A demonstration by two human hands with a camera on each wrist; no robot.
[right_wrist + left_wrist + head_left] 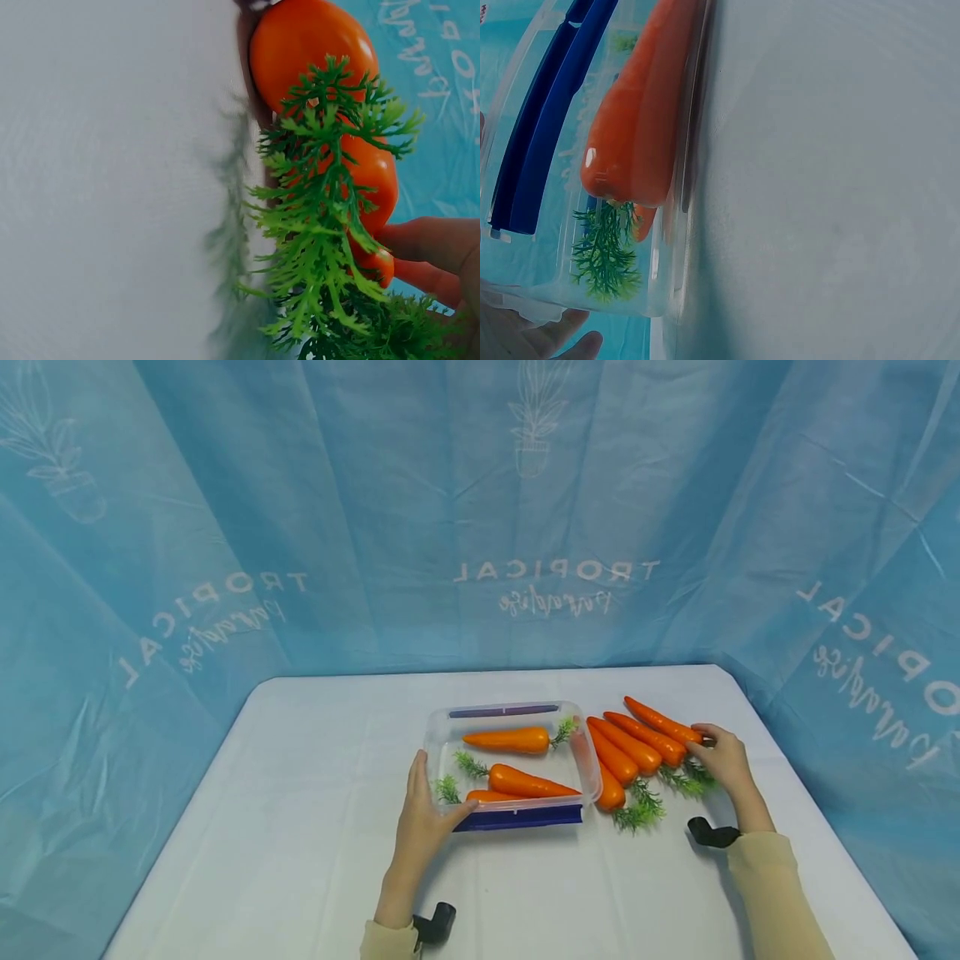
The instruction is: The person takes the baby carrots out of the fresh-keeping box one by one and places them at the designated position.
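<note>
A clear plastic container (590, 768) with blue side clips stands mid-table. Inside lie orange toy carrots with green leafy tops, such as one carrot (510, 740) at the back and another (532, 782) at the front. My left hand (422, 822) holds the container's front left corner, thumb along the front rim and fingers by the left wall. To the right, several carrots (617, 752) lie fanned out beside the container. My right hand (727, 762) pinches the thick end of the rightmost carrot (660, 720). Leaves (322, 202) partly hide that grip in the right wrist view.
A white cloth covers the table (315, 777). Blue printed curtains (390, 527) hang behind it and at both sides. Leafy tops (641, 810) of the loose carrots spread over the cloth near the container's right side.
</note>
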